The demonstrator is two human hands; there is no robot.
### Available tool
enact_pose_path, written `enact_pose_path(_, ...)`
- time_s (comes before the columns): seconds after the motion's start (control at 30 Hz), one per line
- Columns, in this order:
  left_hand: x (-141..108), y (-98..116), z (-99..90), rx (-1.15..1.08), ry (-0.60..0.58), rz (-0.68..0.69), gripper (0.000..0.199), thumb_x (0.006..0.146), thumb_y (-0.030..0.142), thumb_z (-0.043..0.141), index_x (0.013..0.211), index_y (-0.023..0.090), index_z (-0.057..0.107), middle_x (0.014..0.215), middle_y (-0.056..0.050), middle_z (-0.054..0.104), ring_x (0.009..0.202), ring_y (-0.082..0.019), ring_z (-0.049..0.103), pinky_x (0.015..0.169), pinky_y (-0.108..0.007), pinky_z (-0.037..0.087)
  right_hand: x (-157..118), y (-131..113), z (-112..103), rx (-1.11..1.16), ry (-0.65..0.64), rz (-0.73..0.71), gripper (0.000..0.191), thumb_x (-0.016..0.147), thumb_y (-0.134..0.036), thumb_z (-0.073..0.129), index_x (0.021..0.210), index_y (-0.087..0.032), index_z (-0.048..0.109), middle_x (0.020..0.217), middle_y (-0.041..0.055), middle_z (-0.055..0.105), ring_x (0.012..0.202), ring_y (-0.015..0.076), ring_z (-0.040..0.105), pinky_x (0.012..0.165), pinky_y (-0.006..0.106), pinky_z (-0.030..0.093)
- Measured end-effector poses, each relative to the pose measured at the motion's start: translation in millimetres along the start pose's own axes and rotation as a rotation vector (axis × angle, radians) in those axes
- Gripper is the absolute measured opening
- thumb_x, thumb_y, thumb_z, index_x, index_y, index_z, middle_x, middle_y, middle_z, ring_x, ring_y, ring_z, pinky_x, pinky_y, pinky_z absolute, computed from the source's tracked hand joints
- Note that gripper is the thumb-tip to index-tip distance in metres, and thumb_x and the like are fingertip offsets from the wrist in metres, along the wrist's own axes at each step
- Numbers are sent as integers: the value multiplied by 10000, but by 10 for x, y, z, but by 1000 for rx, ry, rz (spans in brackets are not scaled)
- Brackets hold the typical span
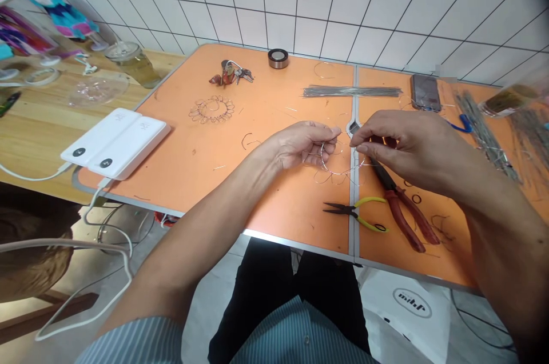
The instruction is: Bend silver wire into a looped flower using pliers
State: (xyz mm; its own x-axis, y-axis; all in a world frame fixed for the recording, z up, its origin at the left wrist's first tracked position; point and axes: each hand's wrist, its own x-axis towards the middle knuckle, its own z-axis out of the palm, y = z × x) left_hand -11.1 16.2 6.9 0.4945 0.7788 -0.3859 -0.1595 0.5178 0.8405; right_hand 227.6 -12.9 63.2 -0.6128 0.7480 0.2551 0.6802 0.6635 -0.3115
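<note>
A thin wire ring (pixel 337 173) with petal-like loops along its edge is held above the orange table. My left hand (pixel 305 144) is closed around the ring's left side, thumb on top. At its right side, my right hand (pixel 401 144) pinches with thumb and forefinger, apparently on the wire; the fine strand at the fingertips is hard to make out. Below the ring lie small pliers (pixel 354 209) with yellow handles. Larger red-handled pliers (pixel 403 204) rest partly under my right hand. A similar looped wire ring (pixel 213 110) lies farther left.
Straight wires (pixel 351 91) lie in a bundle toward the back, near a phone (pixel 425 92). More wire bundles (pixel 486 132) are at right. Keys (pixel 243 74) and a tape roll (pixel 278 58) sit near the tiled wall. White power banks (pixel 115 144) stand at the left edge.
</note>
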Motion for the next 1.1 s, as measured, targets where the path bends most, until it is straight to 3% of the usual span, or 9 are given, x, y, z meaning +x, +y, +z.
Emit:
enact_pose_path(0.1,10,-13,-5,-7,-9,3,380,1029,285,876,754,134,661,684,-17,674,532,-87,602,546,-232,491,18,-34,7,10,30,-54,252,1097,-317,596,1015,-314,835,992,57,830,867,290,741,782,462,510)
enact_pose_path(0.27,27,-31,-21,-22,-37,11,337,1035,270,866,783,126,694,693,-19,687,541,-84,618,558,-222,501,71,-99,62,52,16,-10,315,1115,-355,579,1008,-382,874,1087,65,840,994,324,775,860,490,550)
enact_pose_path(0.43,42,-27,-36,-99,1,66,358,1060,258,841,769,141,667,696,-9,692,540,-76,624,568,-215,495,20,-55,128,35,232,41,180,1109,-338,675,1096,-361,853,1190,76,830,993,320,763,893,501,578)
enact_pose_path(0.6,57,-35,-51,-123,4,112,355,1094,273,801,786,147,677,713,-14,706,567,-80,639,611,-220,521,-108,-35,200,-32,326,162,115,1091,-334,719,1079,-342,833,1050,74,830,916,322,752,826,507,564)
enact_pose_path(0.73,72,-56,-62,-121,2,124,360,1120,269,756,789,153,676,718,-9,706,577,-76,643,622,-214,520,-143,-45,277,-137,394,115,87,1085,-326,742,1079,-305,827,1033,92,796,957,335,745,846,512,562)
enact_pose_path(0.83,76,-61,-68,-111,-1,122,369,1084,306,814,777,161,668,725,-9,711,576,-80,642,609,-217,511,-120,-63,296,-288,363,83,179,1129,-365,664,1159,-346,840,1137,120,795,1091,385,719,888,551,538)
enact_pose_path(1.1,43,-35,-45,-42,22,100,376,1016,347,904,772,165,684,719,-19,722,565,-80,629,608,-230,505,-42,-148,268,-428,194,50,457,1177,-269,442,991,-314,857,1074,132,842,932,361,692,779,531,425)
